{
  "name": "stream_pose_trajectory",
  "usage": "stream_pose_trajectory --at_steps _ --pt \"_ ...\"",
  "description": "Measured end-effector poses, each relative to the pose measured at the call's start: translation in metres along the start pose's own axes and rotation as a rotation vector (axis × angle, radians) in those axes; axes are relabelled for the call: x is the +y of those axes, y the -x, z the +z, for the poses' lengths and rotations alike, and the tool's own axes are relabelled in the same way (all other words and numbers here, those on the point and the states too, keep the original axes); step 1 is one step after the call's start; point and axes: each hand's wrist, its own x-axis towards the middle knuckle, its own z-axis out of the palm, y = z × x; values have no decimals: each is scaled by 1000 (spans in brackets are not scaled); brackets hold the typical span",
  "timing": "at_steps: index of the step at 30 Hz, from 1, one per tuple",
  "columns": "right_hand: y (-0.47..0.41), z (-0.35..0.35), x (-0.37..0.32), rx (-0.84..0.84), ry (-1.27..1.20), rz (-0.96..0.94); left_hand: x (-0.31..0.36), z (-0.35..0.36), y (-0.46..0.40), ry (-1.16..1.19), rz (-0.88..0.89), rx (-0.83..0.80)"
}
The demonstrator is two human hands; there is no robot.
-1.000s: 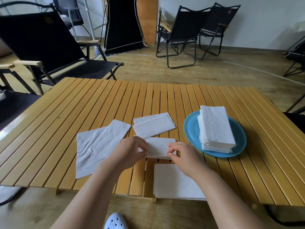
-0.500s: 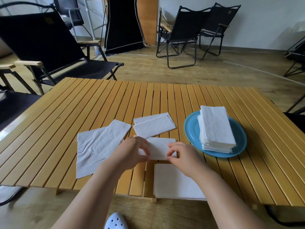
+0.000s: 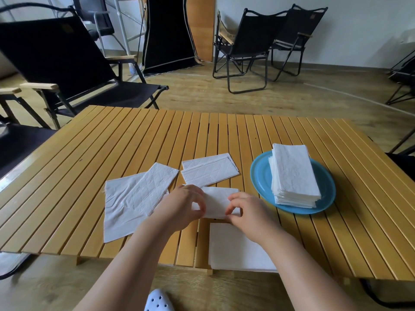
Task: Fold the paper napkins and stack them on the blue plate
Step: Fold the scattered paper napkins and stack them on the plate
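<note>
White napkins (image 3: 211, 172), some seemingly diamond-embossed, a blue plate (image 3: 260, 176), a yellow-brown slatted table (image 3: 134, 140).

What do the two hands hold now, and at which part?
Both hold one folded napkin: the left hand pinches its left end, the right hand its right end.

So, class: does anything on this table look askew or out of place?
Yes. The white napkin nearest the person hangs past the table's front edge. The big napkin on the left lies crumpled and crooked. The stack on the blue plate looks tidy.
</note>
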Motion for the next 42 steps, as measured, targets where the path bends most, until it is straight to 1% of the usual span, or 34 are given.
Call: stream_pose_trajectory --at_steps 7,15,20,26,28,32,38,42 --pt "-1 4 -2 14 64 -33 -2 5 0 -10 17 16" --pt "-1 5 -2 36 38 -22 2 2 1 20 6 3" --pt "-1 5 -3 58 13 -10 -1 6 0 18 -2 51" --pt "-1 6 2 56 -33 -37 2 7 -1 91 -32 141" --pt "-2 6 3 101 -53 -53 3 6 -1 97 -39 153" --pt "-3 -1 4 201 -129 -5 2 0 1 130 -74 176" --pt "1 -21 1 310 -232 -23 4 -13 6 235 -95 326" --pt "11 -42 -3 394 -292 -42 19 -20 12 275 -67 383"
